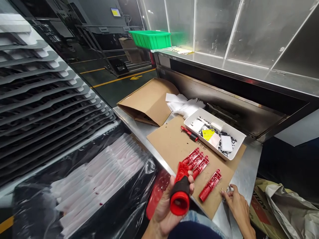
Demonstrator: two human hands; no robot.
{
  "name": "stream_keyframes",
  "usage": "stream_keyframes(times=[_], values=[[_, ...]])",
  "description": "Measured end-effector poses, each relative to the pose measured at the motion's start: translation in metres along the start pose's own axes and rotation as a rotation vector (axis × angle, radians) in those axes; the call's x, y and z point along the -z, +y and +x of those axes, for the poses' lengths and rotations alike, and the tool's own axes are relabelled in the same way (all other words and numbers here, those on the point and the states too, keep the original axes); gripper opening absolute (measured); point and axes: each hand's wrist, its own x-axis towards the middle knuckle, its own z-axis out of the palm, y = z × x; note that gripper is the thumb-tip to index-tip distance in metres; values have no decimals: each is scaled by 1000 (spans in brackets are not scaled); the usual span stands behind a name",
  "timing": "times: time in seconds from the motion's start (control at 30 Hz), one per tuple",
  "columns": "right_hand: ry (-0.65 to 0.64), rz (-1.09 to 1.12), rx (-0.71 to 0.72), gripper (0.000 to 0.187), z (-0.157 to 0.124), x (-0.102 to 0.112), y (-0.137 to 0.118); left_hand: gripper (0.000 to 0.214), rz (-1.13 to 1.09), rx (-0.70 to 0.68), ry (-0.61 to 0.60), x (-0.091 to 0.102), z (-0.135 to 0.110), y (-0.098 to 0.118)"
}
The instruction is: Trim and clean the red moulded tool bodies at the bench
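My left hand (165, 205) is closed around a red plastic housing (183, 171) with a black sleeve, its round hollow end tilted towards me. At the right edge of the cardboard sheet, my right hand (235, 202) has thumb and fingertips pinched together; whatever they hold is too small to make out. Between the hands lies a single red half-shell (210, 186) with its ribbed inside facing up. Several more red half-shells (200, 166) lie side by side just beyond the held housing. Farther back rests a red and black piece (189, 133).
A white tray (240, 141) of small black parts, white cards and a yellow label stands on the cardboard sheet (164, 139). Behind are white papers (184, 104) and an open cardboard box (152, 99). Bagged pieces (99, 179) lie in black plastic at left. A green bin (151, 39) sits on the ledge.
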Motion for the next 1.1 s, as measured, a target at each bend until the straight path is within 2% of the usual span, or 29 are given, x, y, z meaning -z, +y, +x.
stream_keyframes(times=[0.1,0.17,0.23,0.3,0.37,0.4,0.57,0.73,0.8,0.87,0.97,1.1], values=[[84,94,57,43,-6,18,-15,37,34,-6,28,-5,1,-2],[198,179,148,41,-18,40,-33,34,57,-5,36,-8,2,-4],[377,301,374,28,-35,65,-57,35,73,-4,44,-11,5,-5],[550,405,689,13,-55,88,-83,37,96,-6,50,-14,7,-6],[634,456,918,8,-74,103,-106,34,124,-10,57,-16,8,-7],[650,465,973,7,-81,107,-116,31,137,-12,58,-16,8,-8],[650,394,985,4,-100,105,-151,20,214,-27,85,-13,8,-8],[631,277,979,28,-101,107,-167,23,255,-34,131,-8,9,-8],[630,239,979,30,-100,108,-170,25,287,-34,195,-9,9,-9],[626,219,982,23,-98,107,-172,22,352,-85,283,-12,10,-12],[605,235,980,11,-90,102,-174,19,467,-243,377,-18,10,-17],[535,370,977,12,-77,91,-171,38,565,-399,408,-28,8,-24]])
